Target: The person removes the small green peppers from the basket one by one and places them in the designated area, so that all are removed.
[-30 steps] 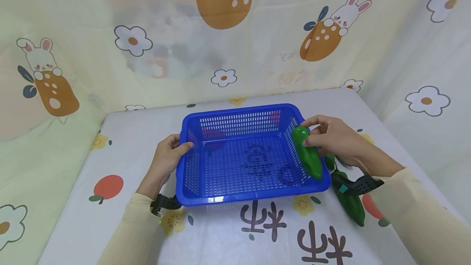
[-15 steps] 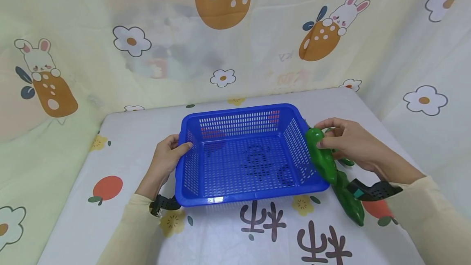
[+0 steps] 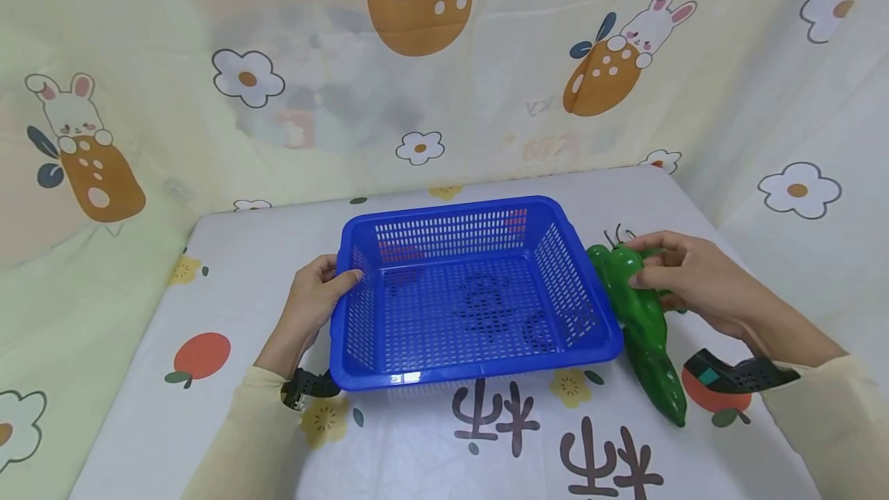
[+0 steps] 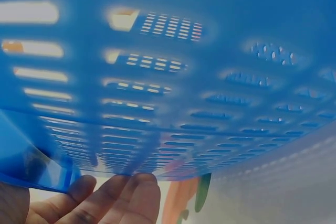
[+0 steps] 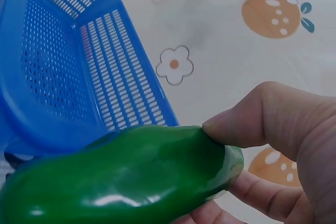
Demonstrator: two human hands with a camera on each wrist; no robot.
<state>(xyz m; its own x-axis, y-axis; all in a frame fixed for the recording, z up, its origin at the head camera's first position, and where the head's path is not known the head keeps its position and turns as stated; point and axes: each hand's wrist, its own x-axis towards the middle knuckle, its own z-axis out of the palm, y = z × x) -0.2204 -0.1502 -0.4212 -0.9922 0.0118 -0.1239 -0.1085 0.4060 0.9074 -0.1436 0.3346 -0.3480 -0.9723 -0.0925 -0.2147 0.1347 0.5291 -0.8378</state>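
Observation:
On the left, my left hand (image 3: pixel 316 295) grips the rim of a blue plastic basket (image 3: pixel 479 370), thumb over the edge and fingers outside. In the left wrist view those fingers (image 4: pixel 134 195) show below the slotted wall. My right hand (image 3: pixel 694 276) pinches a glossy green pepper (image 3: pixel 635 299) by its upper end, just right of the basket. Close up, the right wrist view shows the thumb on the pepper (image 5: pixel 121 177). Other green peppers lie beneath and around it, one long pepper (image 3: pixel 660 388) pointing toward me; they are partly covered. No pepper shows inside the basket.
A white printed tablecloth (image 3: pixel 514 469) covers the table under the basket. Behind it hangs a pale curtain (image 3: pixel 333 122) with rabbits and flowers, which also closes off both sides.
My right hand has moved the green pepper rightward, from over the basket's right side to the peppers beside it. My left hand and the basket have stayed nearly still.

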